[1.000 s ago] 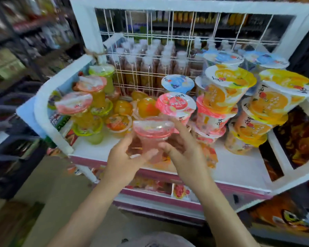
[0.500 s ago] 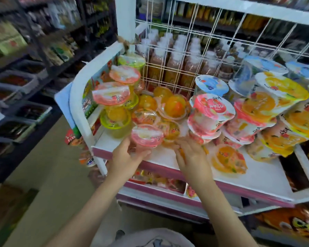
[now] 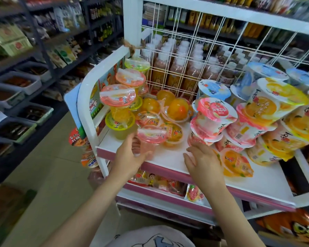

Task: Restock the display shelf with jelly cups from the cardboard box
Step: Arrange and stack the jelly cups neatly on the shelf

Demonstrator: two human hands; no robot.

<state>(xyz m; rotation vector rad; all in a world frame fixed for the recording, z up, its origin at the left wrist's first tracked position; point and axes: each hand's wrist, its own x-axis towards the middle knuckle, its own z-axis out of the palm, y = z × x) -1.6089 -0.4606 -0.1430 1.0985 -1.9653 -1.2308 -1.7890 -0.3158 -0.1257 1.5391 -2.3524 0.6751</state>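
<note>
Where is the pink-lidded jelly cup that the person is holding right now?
The pink-lidded jelly cup sits at the front left of the white shelf, gripped by the left hand, just in front of an orange jelly cup.

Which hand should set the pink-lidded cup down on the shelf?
Left. The left hand already grips the pink-lidded cup over the shelf; the right hand is open, holding nothing.
</note>
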